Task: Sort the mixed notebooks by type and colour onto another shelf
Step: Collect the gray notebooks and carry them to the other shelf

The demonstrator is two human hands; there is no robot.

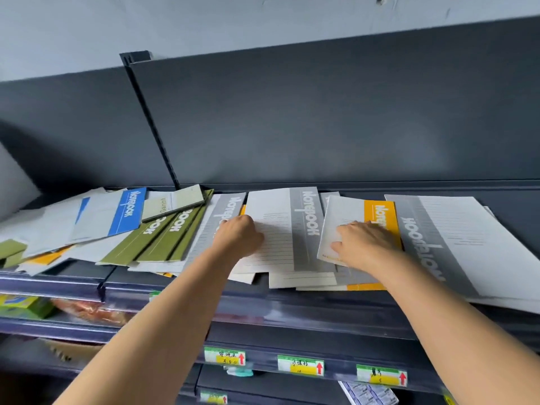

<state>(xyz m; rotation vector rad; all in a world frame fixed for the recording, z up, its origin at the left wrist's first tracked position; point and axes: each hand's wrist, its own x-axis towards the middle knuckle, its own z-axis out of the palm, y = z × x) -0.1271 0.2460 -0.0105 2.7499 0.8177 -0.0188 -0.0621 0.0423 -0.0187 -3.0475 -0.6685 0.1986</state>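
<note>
One shelf [292,305], top tier, strewn with mixed notebooks [163,238]. Grey notebook [277,235], centre: left hand [238,235] curled at its edge, grip unclear. Yellow notebook [377,209], just right: right hand [362,244] flat on it, fingers relaxed.

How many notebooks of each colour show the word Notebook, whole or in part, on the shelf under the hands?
Blue notebook: 1
Olive green notebooks: 2
Grey notebooks: 3
Yellow notebook: 1
Total: 7
Other covers lie partly buried, their titles hidden.
</note>
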